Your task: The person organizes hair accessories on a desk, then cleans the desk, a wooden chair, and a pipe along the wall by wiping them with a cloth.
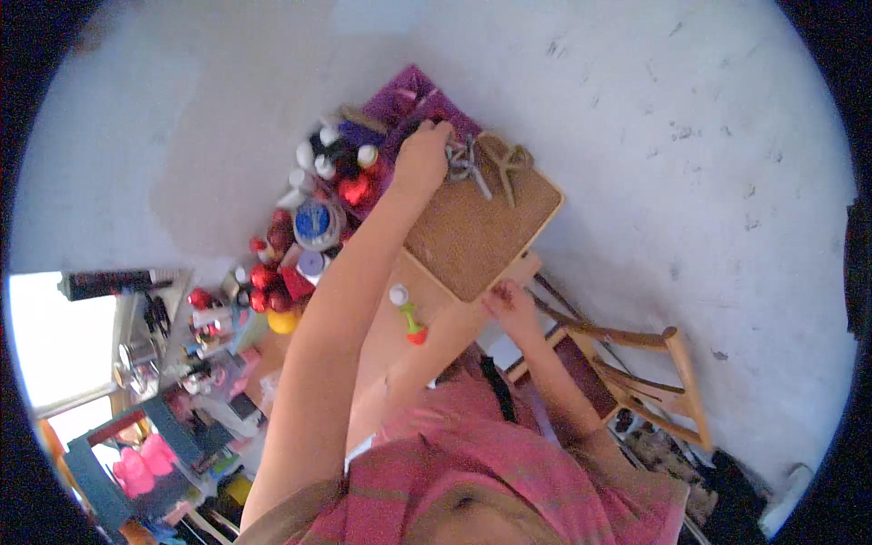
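My left hand is stretched far forward to the purple bag behind the table. Its fingers are curled; what they hold, if anything, is hidden. Just right of it lies a brown, light-rimmed tray or board. On its far end rest a grey metal piece with several arms and a tan forked piece. My right hand is low beside the near right corner of the board, fingers loosely bent and apart, with nothing visible in them.
A green-and-red toy-like item with a white top lies on the wooden table. Bottles, red shiny balls and a blue-lidded tub crowd the left side. At the right stands a wooden chair. A pale wall rises behind.
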